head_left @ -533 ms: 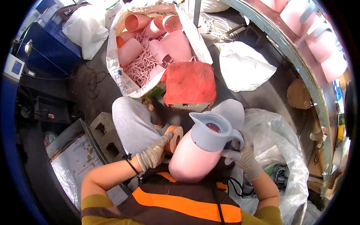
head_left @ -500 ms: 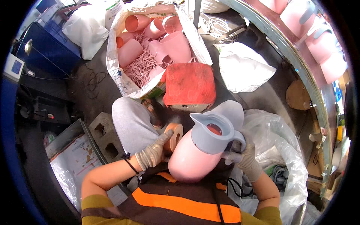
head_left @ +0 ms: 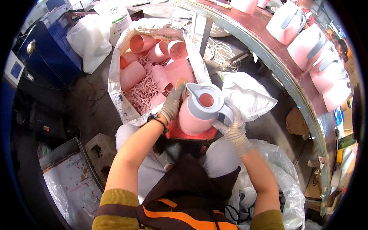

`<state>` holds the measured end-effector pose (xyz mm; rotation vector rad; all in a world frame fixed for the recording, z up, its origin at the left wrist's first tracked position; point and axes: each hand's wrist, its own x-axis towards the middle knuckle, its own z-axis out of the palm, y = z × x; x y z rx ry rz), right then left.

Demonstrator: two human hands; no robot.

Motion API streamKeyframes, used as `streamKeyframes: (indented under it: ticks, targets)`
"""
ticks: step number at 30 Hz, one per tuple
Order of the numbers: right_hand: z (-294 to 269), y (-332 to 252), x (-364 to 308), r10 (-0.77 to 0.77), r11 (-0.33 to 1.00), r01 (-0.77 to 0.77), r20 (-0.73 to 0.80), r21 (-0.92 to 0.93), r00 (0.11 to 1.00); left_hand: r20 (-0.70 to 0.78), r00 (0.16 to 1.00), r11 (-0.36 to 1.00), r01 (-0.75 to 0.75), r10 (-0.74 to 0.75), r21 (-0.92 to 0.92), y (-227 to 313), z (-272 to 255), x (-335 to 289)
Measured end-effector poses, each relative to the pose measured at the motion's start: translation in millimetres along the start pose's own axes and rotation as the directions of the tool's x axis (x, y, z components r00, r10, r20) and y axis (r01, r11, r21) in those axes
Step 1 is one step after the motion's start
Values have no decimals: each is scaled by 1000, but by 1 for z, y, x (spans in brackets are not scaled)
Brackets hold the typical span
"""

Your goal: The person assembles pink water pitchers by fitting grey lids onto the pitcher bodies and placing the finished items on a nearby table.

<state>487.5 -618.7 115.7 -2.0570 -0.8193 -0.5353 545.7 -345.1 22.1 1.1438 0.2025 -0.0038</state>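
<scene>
A pink jug with a grey collar, spout and handle stands nearly upright on the red-covered block between my knees. Its round top opening shows reddish inside. My right hand, in a pale striped glove, closes about the grey handle, the thumb near the jug's side. My left hand, also gloved, is on the jug's other side, wrapped round a tan, roll-shaped thing. Most of that thing is hidden by the fingers. Whether it touches the jug I cannot tell.
Beyond the block, a white sack holds several pink jug bodies and pink scraps. A curved bench with several pink jugs runs along the right. A white bag lies by it; a clear plastic bag sits near my right arm.
Both hands have moved forward, away from my body. The jug has gone from a tilt over my lap to nearly upright on the red block. The tan thing has come along in my left hand.
</scene>
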Motion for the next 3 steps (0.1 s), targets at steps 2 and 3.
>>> streamKeyframes:
  ticks: [2, 3]
  targets:
    - [-4, 15, -9, 63, 998, -63, 6, -29, 998, -62, 990, 992, 124, -126, -26, 37, 43, -35]
    - [3, 14, -13, 72, 997, -72, 14, -13, 997, -79, 988, 991, 135, -136, -21, 36, 36, -40]
